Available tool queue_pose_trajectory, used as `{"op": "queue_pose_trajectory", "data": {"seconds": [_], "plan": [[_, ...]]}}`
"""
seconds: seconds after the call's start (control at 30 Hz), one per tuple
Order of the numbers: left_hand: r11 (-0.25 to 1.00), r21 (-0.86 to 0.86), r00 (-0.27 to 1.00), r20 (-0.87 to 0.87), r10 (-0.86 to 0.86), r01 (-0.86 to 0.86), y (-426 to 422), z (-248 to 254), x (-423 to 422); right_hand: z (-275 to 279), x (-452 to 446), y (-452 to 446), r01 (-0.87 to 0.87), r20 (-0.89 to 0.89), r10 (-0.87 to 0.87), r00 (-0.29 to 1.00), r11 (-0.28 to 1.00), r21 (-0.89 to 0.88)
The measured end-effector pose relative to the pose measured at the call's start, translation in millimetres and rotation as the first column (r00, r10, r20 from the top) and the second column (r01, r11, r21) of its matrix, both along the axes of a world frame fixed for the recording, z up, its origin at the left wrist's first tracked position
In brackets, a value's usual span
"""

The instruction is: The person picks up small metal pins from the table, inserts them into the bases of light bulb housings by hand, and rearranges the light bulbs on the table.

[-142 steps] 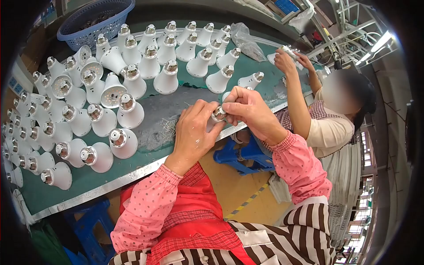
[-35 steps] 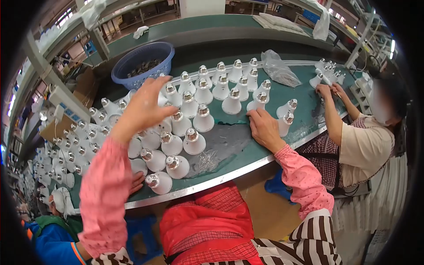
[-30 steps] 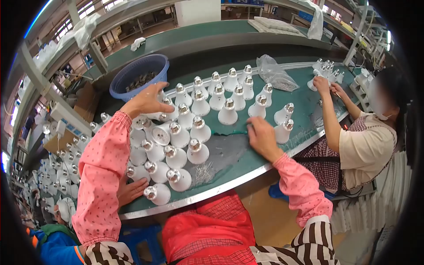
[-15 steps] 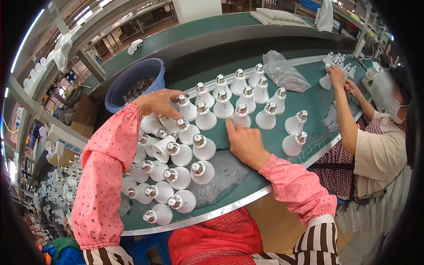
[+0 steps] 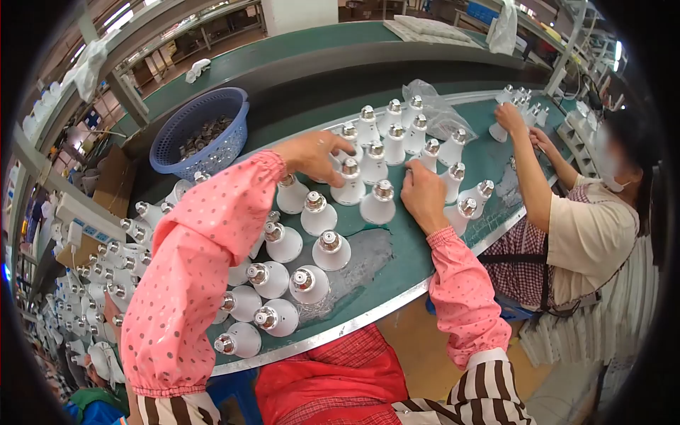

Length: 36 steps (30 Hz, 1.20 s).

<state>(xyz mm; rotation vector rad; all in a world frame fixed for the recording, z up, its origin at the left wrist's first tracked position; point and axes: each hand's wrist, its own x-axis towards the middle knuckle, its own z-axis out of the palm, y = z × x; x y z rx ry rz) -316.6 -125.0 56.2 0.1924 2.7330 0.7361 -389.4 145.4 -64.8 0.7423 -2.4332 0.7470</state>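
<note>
White LED bulbs with silver screw caps stand in a cluster on the green work surface (image 5: 418,258). My left hand (image 5: 312,154) reaches in from the left, thumb and fingers apart around the sides of a rear bulb (image 5: 347,133) and a nearer bulb (image 5: 348,185). Beside the cluster's front right, my right hand (image 5: 423,195) has its fingers bent against or close to a bulb (image 5: 429,152); contact is partly hidden. One bulb (image 5: 378,205) stands between my hands, nearer to me. More bulbs (image 5: 331,252) stand or tilt by my left forearm.
A blue-purple basket (image 5: 166,145) of small metallic parts sits at the back left. Behind the bulbs lies a clear plastic bag (image 5: 443,110). A co-worker (image 5: 602,227) on the right handles other bulbs. The metal table edge (image 5: 340,331) runs before me.
Both my hands have moved right and slightly farther away. Bulbs between them have shifted right, closer to those at the right end. The camera view has shifted slightly.
</note>
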Motion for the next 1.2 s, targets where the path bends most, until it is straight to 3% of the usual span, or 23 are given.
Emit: {"op": "queue_pose_trajectory", "data": {"seconds": [0.07, 0.17, 0.3, 0.33, 0.4, 0.5, 0.6, 0.7, 0.73, 0.83, 0.9, 0.97, 1.1, 1.2], "plan": [[0.999, 0.047, 0.999, -0.042, -0.019, 0.021, 6, -7, -3, -1, -3, 1, -0.009, 0.001, 0.01, 1.0, 0.996, -0.089], [0.996, -0.058, 0.991, -0.111, -0.077, 0.071, 21, 2, -1, 9, 3, 2, -0.057, 0.198, 0.133, 0.971, 0.936, -0.347], [0.999, 0.015, 0.918, -0.397, -0.02, 0.028, 3, 2, 17, 40, 44, 12, -0.002, 0.336, 0.362, 0.87, 0.683, -0.731], [0.994, 0.112, 0.911, -0.412, 0.04, 0.007, -6, 13, 28, 50, 62, 17, -0.029, 0.289, 0.342, 0.894, 0.689, -0.724], [0.985, 0.079, 0.945, -0.278, 0.172, -0.155, -18, 46, 59, 65, 96, 25, -0.081, 0.191, 0.3, 0.935, 0.703, -0.706], [0.987, 0.009, 0.983, -0.084, 0.16, -0.16, -55, 45, 91, 60, 128, 26, -0.397, -0.022, 0.432, 0.902, 0.805, -0.442], [0.987, -0.096, 0.985, 0.108, 0.138, -0.128, -55, 31, 105, 46, 138, -1, -0.543, -0.005, 0.574, 0.819, 0.771, -0.331], [0.979, -0.163, 0.988, 0.08, 0.135, -0.12, -50, -6, 88, 26, 127, -18, -0.511, 0.162, 0.538, 0.827, 0.84, -0.18], [0.981, -0.141, 0.99, -0.035, 0.133, -0.137, -48, -16, 82, 27, 124, -21, -0.5, 0.154, 0.518, 0.842, 0.854, -0.142], [0.979, 0.084, 0.982, -0.031, 0.189, -0.186, -39, -28, 63, 27, 118, -23, -0.443, 0.146, 0.446, 0.883, 0.895, -0.054], [0.988, 0.072, 0.973, -0.178, 0.15, -0.139, -34, -42, 46, 25, 113, -24, -0.394, 0.142, 0.394, 0.908, 0.919, -0.03], [0.992, 0.069, 0.964, -0.239, 0.119, -0.105, -28, -49, 32, 19, 102, -25, -0.342, 0.108, 0.341, 0.934, 0.94, -0.017], [0.959, 0.236, 0.957, -0.203, 0.207, -0.157, -9, -52, 20, 15, 89, -23, -0.261, 0.067, 0.263, 0.962, 0.964, -0.044], [0.979, 0.184, 0.945, -0.294, 0.141, -0.089, -12, -44, 17, 10, 81, -21, -0.275, 0.083, 0.293, 0.953, 0.945, -0.175]]}}
